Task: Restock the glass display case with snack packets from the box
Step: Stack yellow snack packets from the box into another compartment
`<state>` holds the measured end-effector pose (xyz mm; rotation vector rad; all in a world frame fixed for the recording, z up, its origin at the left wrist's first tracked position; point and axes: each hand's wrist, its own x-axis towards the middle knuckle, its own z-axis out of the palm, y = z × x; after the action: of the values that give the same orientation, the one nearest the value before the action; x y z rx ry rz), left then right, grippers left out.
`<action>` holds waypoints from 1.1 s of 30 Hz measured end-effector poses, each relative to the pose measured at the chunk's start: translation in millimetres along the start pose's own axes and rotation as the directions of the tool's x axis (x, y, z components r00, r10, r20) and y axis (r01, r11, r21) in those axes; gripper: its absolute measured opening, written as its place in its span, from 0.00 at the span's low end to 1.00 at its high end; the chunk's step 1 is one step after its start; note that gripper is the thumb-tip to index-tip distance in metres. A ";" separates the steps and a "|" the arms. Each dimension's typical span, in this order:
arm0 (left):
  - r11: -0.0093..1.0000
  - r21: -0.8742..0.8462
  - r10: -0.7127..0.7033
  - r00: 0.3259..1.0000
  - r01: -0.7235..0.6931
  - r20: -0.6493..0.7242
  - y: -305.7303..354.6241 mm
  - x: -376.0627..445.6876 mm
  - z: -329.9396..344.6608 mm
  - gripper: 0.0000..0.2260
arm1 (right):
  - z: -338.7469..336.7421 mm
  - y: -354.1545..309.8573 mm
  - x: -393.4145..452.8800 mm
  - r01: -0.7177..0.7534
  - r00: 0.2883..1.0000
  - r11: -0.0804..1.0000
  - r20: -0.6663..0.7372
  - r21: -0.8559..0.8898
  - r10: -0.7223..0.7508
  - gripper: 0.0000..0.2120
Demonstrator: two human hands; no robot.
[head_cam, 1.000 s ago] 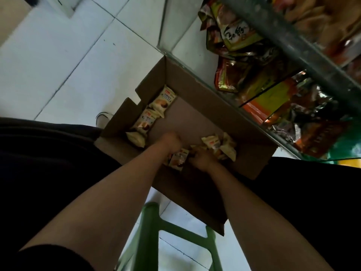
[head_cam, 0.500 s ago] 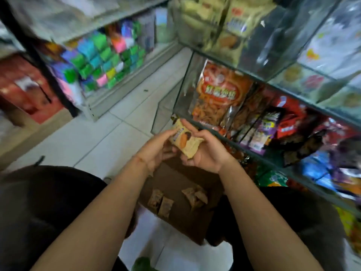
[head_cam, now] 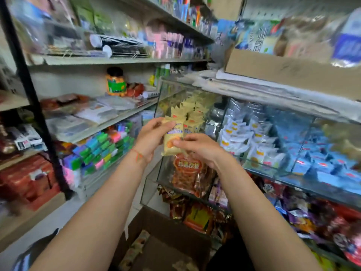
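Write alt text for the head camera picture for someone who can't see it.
Both hands, left hand and right hand, hold a yellow snack packet up in front of a glass display case stocked with matching yellow packets. A cardboard box with a few packets sits open below, between shop shelves.

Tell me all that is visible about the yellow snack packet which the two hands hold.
The yellow snack packet is a small pillow pouch of glossy film with crimped ends, a blue label band and a picture of a round orange biscuit. It stands roughly upright in the air, before the glass display case. The left hand grips its upper left side; the right hand pinches its lower right.
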<state>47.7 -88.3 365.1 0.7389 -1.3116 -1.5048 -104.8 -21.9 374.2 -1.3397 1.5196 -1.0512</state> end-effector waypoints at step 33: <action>0.179 0.967 0.188 0.971 -0.184 0.149 -38.1 73.7 4.1 0.11 | -17.1 15.0 94.3 0.026 0.924 0.758 -0.275 -0.651 -0.267 0.12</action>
<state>8.2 -157.1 340.3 1.2864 -2.2743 -0.2065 -133.4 -113.5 359.8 -1.8315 2.2100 -0.9348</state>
